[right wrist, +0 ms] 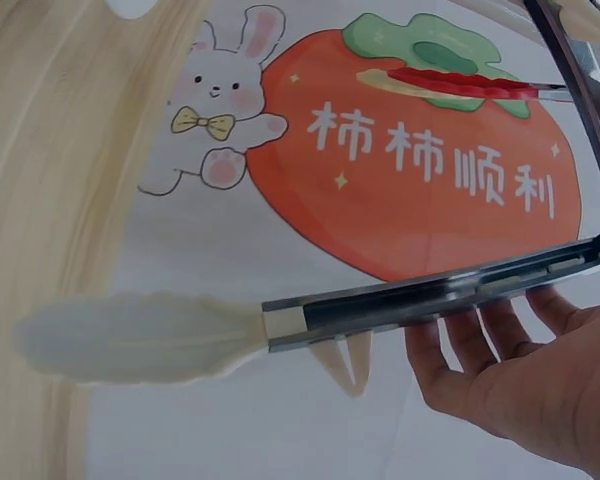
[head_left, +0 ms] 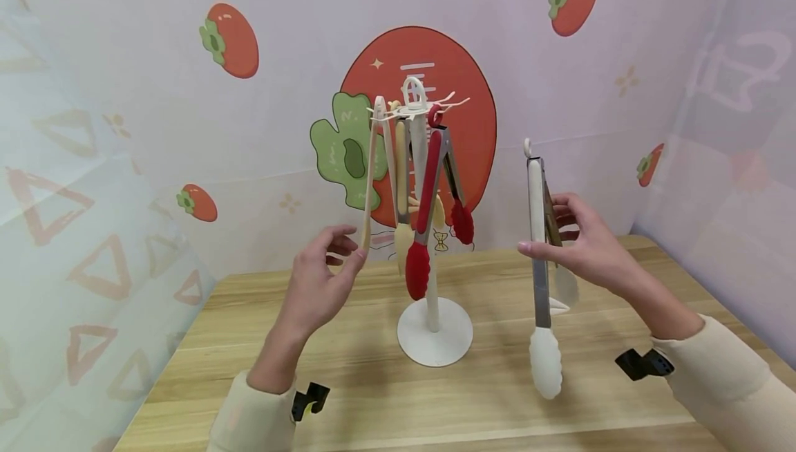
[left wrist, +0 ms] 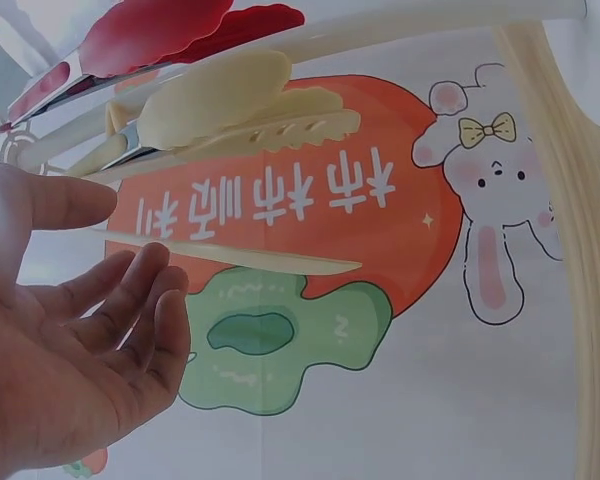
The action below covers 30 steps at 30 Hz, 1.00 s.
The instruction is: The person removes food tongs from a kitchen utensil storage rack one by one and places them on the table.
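Between loosely curled left fingers and right fingers gripping white tongs stands a rack hung with red tongs.

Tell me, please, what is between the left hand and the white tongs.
The head view shows the white stand between them, with thin beige tongs, pale yellow tongs and red tongs hanging on it.

Cloth-screened tabletop booth; type of surrounding room indeterminable. Head view: a persimmon-printed backdrop at 12 o'clock, a triangle-patterned sheet at 9 and a pale sheet at 3 flank a wood-grain table.
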Each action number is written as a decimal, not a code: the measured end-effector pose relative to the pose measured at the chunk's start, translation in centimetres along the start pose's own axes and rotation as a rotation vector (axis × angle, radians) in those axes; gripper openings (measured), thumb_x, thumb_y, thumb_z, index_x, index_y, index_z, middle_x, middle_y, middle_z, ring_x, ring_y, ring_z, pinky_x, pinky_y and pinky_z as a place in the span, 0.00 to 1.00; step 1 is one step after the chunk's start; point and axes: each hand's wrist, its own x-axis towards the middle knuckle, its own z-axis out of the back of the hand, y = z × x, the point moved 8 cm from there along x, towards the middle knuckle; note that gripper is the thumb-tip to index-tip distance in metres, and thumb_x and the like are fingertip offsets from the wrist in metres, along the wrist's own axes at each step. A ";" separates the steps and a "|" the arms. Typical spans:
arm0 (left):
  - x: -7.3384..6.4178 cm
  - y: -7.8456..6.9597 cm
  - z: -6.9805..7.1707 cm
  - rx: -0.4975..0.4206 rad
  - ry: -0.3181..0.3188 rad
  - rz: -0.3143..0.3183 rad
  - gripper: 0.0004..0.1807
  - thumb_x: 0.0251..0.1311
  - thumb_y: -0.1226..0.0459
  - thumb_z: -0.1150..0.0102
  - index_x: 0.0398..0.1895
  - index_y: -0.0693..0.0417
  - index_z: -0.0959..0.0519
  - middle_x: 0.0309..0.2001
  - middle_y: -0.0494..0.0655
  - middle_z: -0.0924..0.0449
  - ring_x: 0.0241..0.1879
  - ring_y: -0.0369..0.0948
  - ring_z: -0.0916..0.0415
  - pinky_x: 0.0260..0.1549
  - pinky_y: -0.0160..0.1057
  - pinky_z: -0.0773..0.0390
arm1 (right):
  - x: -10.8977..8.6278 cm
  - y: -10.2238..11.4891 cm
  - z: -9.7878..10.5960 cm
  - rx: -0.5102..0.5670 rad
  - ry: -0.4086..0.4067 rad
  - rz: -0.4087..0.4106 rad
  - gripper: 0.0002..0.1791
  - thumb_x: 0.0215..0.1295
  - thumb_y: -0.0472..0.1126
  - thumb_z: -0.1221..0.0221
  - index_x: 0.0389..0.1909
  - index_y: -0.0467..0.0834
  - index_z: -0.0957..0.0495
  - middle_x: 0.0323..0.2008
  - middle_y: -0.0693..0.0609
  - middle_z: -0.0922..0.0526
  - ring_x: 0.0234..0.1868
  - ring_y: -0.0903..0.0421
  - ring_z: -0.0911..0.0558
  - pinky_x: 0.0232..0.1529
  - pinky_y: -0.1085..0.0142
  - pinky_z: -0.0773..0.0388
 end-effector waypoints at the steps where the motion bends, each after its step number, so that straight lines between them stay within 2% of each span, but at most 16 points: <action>1: 0.1 0.0 0.0 -0.004 -0.006 -0.002 0.18 0.65 0.67 0.37 0.58 0.60 0.23 0.41 0.50 0.18 0.44 0.45 0.21 0.45 0.48 0.21 | -0.1 -0.2 0.1 -0.010 -0.006 -0.007 0.41 0.60 0.48 0.28 0.68 0.41 0.38 0.55 0.42 0.28 0.51 0.46 0.28 0.43 0.59 0.25; 4: 0.5 -0.3 0.2 -0.010 -0.026 -0.006 0.19 0.65 0.67 0.37 0.58 0.60 0.24 0.42 0.51 0.18 0.45 0.46 0.21 0.46 0.48 0.22 | -0.4 -0.8 0.4 -0.037 -0.023 -0.032 0.41 0.60 0.51 0.28 0.67 0.41 0.38 0.54 0.42 0.28 0.50 0.47 0.29 0.40 0.61 0.25; 9: 1.1 -0.5 0.2 -0.010 -0.049 0.002 0.20 0.66 0.66 0.38 0.60 0.60 0.25 0.44 0.52 0.19 0.47 0.47 0.22 0.48 0.48 0.23 | -0.8 -2.0 0.8 -0.090 -0.032 -0.070 0.43 0.59 0.55 0.28 0.68 0.40 0.37 0.53 0.41 0.27 0.50 0.47 0.28 0.41 0.59 0.26; 20: 2.0 -0.6 -0.2 -0.025 -0.070 0.000 0.21 0.68 0.63 0.39 0.61 0.63 0.26 0.48 0.58 0.21 0.49 0.52 0.24 0.50 0.51 0.25 | -1.7 -4.4 1.5 -0.204 -0.030 -0.146 0.49 0.59 0.60 0.29 0.70 0.36 0.40 0.55 0.33 0.28 0.54 0.37 0.28 0.44 0.47 0.27; 24: 2.2 -0.6 -0.2 -0.028 -0.080 -0.006 0.22 0.68 0.62 0.39 0.61 0.63 0.26 0.47 0.58 0.22 0.50 0.52 0.25 0.50 0.50 0.25 | -1.9 -5.4 1.8 -0.230 -0.031 -0.176 0.51 0.58 0.61 0.29 0.70 0.34 0.41 0.55 0.30 0.28 0.51 0.35 0.26 0.42 0.47 0.25; 30: 2.3 -0.6 -0.3 -0.023 -0.085 -0.002 0.23 0.68 0.61 0.39 0.62 0.62 0.27 0.48 0.55 0.22 0.50 0.48 0.25 0.50 0.49 0.26 | -2.1 -6.8 2.6 -0.308 -0.053 -0.205 0.51 0.56 0.64 0.29 0.67 0.32 0.37 0.50 0.30 0.25 0.45 0.37 0.23 0.36 0.54 0.26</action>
